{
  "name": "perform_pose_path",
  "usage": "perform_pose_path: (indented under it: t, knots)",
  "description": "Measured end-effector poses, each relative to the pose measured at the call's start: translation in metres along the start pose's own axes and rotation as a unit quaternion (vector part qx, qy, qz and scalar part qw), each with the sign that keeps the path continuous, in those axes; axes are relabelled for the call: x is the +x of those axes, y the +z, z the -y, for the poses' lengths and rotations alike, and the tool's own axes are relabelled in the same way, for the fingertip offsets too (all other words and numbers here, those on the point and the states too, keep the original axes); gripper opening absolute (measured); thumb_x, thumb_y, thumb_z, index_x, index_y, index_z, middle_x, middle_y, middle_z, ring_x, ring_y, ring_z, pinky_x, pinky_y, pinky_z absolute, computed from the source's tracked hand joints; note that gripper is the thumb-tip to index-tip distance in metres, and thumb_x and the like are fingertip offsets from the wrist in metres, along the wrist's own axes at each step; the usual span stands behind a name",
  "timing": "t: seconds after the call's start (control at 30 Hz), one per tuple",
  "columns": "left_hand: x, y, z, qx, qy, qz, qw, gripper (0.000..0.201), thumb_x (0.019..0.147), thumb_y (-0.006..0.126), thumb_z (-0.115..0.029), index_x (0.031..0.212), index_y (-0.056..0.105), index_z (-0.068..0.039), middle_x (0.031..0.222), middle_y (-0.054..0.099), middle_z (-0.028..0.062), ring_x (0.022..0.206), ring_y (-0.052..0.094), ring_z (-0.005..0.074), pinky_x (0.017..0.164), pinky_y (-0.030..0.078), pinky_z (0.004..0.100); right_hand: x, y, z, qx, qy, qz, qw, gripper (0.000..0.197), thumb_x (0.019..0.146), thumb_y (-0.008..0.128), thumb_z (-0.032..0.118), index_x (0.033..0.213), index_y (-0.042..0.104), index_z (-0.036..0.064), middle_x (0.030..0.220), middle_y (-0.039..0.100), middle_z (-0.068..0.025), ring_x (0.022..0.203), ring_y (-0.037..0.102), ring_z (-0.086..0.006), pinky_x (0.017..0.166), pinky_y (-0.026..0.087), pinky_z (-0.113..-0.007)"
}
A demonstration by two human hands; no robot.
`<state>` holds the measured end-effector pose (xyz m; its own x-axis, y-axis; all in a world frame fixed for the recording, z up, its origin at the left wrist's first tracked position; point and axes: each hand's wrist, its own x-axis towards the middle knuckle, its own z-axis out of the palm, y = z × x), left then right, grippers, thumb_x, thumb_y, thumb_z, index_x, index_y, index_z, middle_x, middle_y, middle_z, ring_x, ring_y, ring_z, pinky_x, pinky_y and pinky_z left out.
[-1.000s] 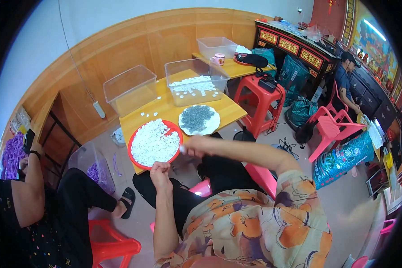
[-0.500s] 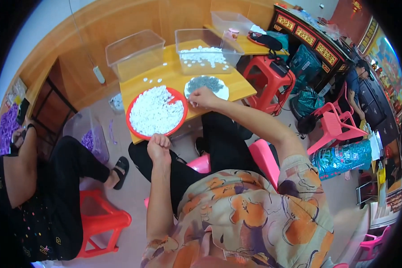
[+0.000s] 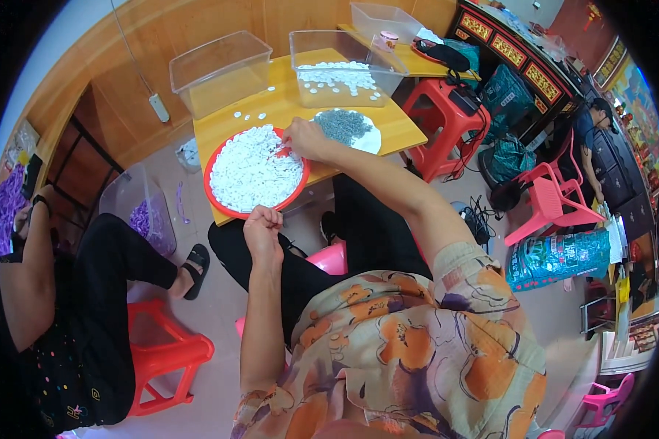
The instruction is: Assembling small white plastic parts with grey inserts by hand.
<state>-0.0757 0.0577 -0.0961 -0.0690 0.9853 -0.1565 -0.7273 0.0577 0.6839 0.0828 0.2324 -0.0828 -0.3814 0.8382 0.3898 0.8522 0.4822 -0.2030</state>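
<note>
Red tray (image 3: 220,202) heaped with small white pieces (image 3: 252,170) sits at near edge of yellow table (image 3: 395,128), a white plate of grey bits (image 3: 343,126) just beside it. Since half a second ago the view has closed in on the table, hands about where they were. Right hand (image 3: 304,137) rests fingertips on the tray's far rim, fingers bunched, pinching unclear; left hand (image 3: 262,228) curled loosely shut just below the tray's near rim, contents not visible

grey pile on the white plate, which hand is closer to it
Right. The right hand rests at the red tray's far edge, just beside the white plate with the grey pile. The left hand is at the tray's near rim, farther away.
</note>
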Motion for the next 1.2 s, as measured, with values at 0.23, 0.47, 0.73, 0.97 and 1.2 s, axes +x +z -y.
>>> perform_pose_path:
  t: [0.23, 0.47, 0.73, 0.97, 1.2]
  knots:
    - [0.001, 0.002, -0.001, 0.047, -0.006, 0.008, 0.999, 0.013, 0.066, 0.034, 0.007, 0.063, 0.035, -0.006, 0.062, 0.034, 0.0034, 0.061, 0.037, 0.0162, 0.058, 0.035, 0.0247, 0.010, 0.016, 0.001, -0.091, -0.006, 0.032, 0.995, 0.011, 0.072, 0.065, 0.021, 0.076, 0.069, 0.0127, 0.084, 0.059, -0.0142, 0.075, 0.060, -0.0319, 0.067, 0.048, -0.040]
    - [-0.003, 0.005, -0.001, 0.073, -0.021, -0.003, 0.997, 0.015, 0.067, 0.035, 0.008, 0.062, 0.036, -0.006, 0.062, 0.036, 0.0037, 0.062, 0.039, 0.0158, 0.058, 0.035, 0.0242, 0.014, 0.028, 0.003, -0.085, 0.053, -0.055, 0.993, 0.012, 0.071, 0.064, 0.021, 0.073, 0.067, 0.0093, 0.083, 0.058, -0.0156, 0.076, 0.059, -0.0319, 0.065, 0.046, -0.043]
    - [0.002, -0.003, 0.002, 0.046, -0.018, 0.000, 0.999, 0.016, 0.065, 0.037, 0.011, 0.062, 0.041, -0.004, 0.061, 0.042, 0.0042, 0.058, 0.041, 0.0149, 0.055, 0.032, 0.0228, 0.014, 0.019, 0.006, -0.080, 0.016, 0.015, 0.997, 0.021, 0.080, 0.046, 0.015, 0.080, 0.063, 0.0036, 0.092, 0.054, -0.0166, 0.089, 0.053, -0.0303, 0.071, 0.039, -0.044]
    - [0.004, -0.004, 0.004, 0.043, -0.021, 0.005, 0.999, 0.015, 0.064, 0.037, 0.010, 0.062, 0.041, -0.004, 0.061, 0.041, 0.0041, 0.058, 0.040, 0.0152, 0.055, 0.032, 0.0228, 0.013, 0.016, 0.007, -0.136, -0.028, 0.014, 0.990, 0.013, 0.074, 0.058, 0.016, 0.076, 0.064, 0.0052, 0.089, 0.052, -0.0147, 0.086, 0.054, -0.0304, 0.071, 0.043, -0.042]
    - [0.004, -0.005, 0.003, 0.040, -0.024, 0.006, 0.999, 0.015, 0.064, 0.037, 0.010, 0.062, 0.041, -0.004, 0.062, 0.042, 0.0042, 0.058, 0.041, 0.0155, 0.055, 0.033, 0.0231, 0.027, 0.004, 0.011, -0.090, 0.076, 0.145, 0.982, 0.025, 0.077, 0.055, 0.017, 0.096, 0.062, 0.0036, 0.104, 0.055, -0.0171, 0.096, 0.057, -0.0318, 0.079, 0.046, -0.043]
